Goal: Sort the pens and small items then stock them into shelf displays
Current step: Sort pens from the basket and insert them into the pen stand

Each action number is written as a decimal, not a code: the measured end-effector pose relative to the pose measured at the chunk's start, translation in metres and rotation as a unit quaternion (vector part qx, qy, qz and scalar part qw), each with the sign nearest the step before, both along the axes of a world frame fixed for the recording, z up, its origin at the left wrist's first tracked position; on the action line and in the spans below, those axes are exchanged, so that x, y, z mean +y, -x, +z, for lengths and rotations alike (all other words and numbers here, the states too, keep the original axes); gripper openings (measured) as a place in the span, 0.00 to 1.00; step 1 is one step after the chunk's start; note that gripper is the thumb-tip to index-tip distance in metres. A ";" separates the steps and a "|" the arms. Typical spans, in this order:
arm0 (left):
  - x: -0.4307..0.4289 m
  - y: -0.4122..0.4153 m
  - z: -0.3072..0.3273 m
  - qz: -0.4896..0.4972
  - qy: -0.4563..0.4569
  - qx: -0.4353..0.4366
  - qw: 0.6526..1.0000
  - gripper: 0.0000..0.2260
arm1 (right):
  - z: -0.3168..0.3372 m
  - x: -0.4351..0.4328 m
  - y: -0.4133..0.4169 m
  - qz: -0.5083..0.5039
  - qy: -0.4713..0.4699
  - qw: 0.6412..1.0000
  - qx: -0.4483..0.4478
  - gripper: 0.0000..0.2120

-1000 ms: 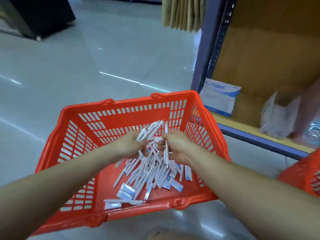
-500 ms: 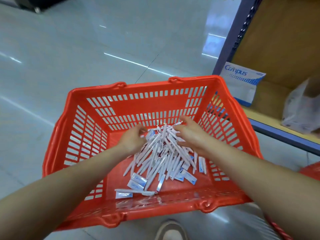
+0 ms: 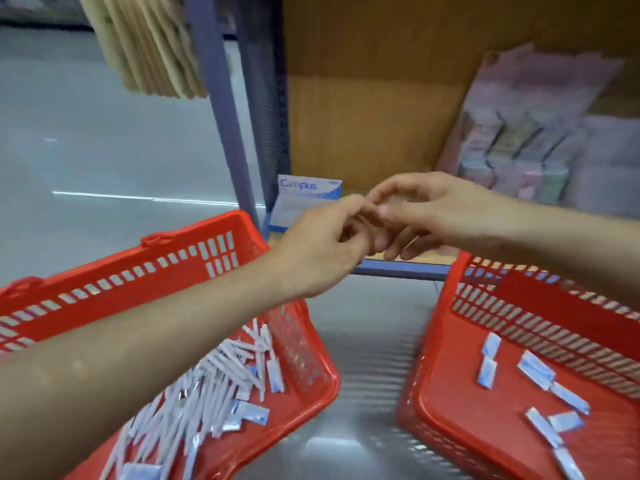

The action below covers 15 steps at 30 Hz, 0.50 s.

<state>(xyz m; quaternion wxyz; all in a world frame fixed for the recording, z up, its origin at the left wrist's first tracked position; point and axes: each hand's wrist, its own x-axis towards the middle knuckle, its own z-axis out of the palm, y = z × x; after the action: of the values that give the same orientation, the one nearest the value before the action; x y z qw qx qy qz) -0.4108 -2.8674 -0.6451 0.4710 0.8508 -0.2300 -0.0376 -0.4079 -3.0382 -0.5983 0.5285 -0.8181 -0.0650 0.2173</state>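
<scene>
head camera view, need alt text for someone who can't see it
A left hand and right hand meet at the fingertips before a wooden shelf, above two red slotted plastic baskets. The left basket holds a heap of white pens and a few blue-and-white packets; the right basket holds only scattered packets.

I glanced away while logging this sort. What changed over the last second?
Both hands rose off the pens and out of the left basket; the left hand and right hand now meet, fingers curled together, before the shelf. Whether they hold anything is unclear. The view swung right, revealing a second basket with packets. The pens stayed heaped there.
</scene>
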 end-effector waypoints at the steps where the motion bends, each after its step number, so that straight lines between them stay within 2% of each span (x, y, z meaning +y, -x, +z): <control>1: -0.022 -0.001 0.006 -0.027 -0.007 -0.001 1.000 0.12 | 0.003 -0.023 0.005 -0.016 -0.003 1.000 -0.004 0.06; 5: -0.106 -0.008 0.017 -0.108 -0.051 -0.016 0.993 0.12 | -0.013 -0.120 0.035 -0.096 -0.024 0.995 -0.005 0.06; 9: -0.178 -0.008 0.005 -0.168 -0.145 -0.015 0.975 0.10 | -0.059 -0.198 0.063 -0.157 -0.016 0.987 0.008 0.04; 15: -0.261 0.009 -0.059 -0.267 -0.314 0.006 0.911 0.09 | -0.163 -0.258 0.103 -0.139 0.070 0.986 0.060 0.04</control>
<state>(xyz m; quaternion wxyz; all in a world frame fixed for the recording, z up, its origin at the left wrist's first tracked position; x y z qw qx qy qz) -0.4196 -3.1279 -0.7046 0.1533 0.8614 -0.4223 -0.2371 -0.5107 -3.2957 -0.7611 0.4980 -0.8397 0.0963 0.1941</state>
